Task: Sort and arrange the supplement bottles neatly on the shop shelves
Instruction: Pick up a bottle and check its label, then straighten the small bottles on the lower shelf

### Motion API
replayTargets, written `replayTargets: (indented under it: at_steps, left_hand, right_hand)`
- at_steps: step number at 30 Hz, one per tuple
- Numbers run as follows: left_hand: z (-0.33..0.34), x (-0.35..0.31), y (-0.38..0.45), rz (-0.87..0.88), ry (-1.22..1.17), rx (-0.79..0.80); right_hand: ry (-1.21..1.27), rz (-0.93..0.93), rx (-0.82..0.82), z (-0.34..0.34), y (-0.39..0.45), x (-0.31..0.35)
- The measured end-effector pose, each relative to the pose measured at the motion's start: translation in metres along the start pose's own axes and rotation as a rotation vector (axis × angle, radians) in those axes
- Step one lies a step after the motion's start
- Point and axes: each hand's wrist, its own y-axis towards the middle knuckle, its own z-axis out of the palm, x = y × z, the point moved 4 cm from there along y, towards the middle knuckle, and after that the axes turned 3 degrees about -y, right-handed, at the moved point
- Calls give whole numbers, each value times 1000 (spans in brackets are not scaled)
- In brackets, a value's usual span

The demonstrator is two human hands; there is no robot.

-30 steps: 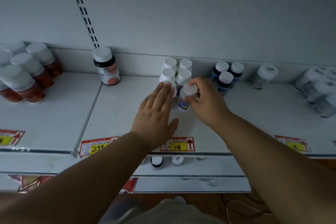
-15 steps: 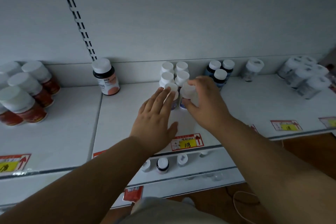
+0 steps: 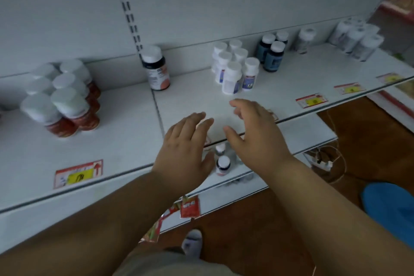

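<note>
shelf (image 3: 125, 141): matt white painted metal, smooth. white bottles (image 3: 233, 69): glossy plastic, paper labels. red bottles (image 3: 67, 107): translucent plastic, matt white caps. price tags (image 3: 78, 173): glossy paper. floor (image 3: 280, 219): brown wood-look, slight sheen.

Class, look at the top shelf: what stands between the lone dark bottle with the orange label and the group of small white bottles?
Nothing: the head view shows bare shelf between the dark bottle and the white bottles.

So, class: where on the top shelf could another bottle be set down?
Bare shelf lies between the dark-capped bottle and the white bottle cluster, and in front of that cluster up to both hands. It is crowded around the red bottles.
</note>
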Motion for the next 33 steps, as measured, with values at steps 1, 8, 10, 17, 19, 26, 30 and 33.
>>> replayTargets:
  at_steps: [1, 8, 10, 17, 19, 26, 30, 33]
  left_hand:
    - [-2, 0, -13, -17, 10, 5]
    - [12, -12, -106, 50, -70, 237]
    - [25, -3, -122, 41, -69, 321]
    - [61, 86, -144, 26, -69, 508]
    - [75, 114, -150, 27, -58, 497]
    - [156, 215, -167, -161, -20, 468]
    - [200, 266, -155, -206, -25, 409]
    - [226, 284, -143, -186, -24, 398]
  right_hand:
    - [28, 12, 1, 4, -8, 5]
    - [54, 161, -67, 23, -98, 28]
    - [59, 227, -36, 32, -120, 33]
    - [83, 380, -80, 119, -151, 54]
    - [141, 443, -39, 164, -153, 56]
    - [180, 484, 114, 320, -125, 14]
    - [155, 499, 152, 391, -101, -24]
    - [123, 489, 134, 432, -80, -43]
